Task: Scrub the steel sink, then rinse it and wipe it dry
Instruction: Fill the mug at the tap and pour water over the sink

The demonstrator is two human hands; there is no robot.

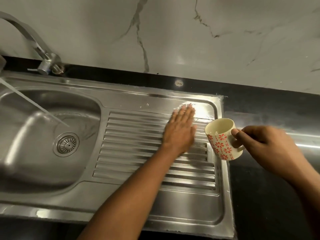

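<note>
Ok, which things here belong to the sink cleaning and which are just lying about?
In use: steel sink; its drainboard, under the flat left grip; tap; water stream falling into the basin; mug, held by its handle in the right grip.
Just surroundings: black counter; marble wall.

Both arms are bare from where they enter the picture to their ends. The left forearm [138,187] is slim and smooth along its whole visible length and ends in the left grip [180,130], a bare hand with long fingers [186,113] whose tips are blurred. The right forearm [304,172] is likewise uncovered, and the right grip [265,144] is a bare hand with rounded knuckles showing.
</note>
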